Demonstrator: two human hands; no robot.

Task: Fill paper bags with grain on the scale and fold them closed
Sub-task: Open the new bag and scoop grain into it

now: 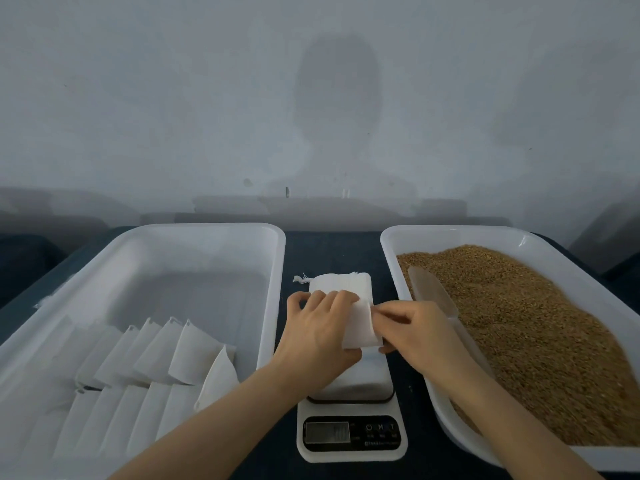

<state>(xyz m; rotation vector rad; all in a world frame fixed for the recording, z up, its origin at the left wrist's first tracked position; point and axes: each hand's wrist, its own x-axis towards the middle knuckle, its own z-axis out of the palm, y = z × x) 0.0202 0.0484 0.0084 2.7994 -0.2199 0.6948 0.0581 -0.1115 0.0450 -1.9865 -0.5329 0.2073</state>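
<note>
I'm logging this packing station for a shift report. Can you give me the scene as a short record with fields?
left hand: holds the paper bag over the scale
right hand: pinches the same bag's right edge
stack of bags: lies just behind the scale
left tray: white bags lying in overlapping rows; whether they are filled cannot be told
right tray: holds grain, with a scoop lying in it
scale display: too blurred to read

Grey wall (138, 98) behind, head shadow (337, 91) on it; dark tabletop (332, 251)
</note>
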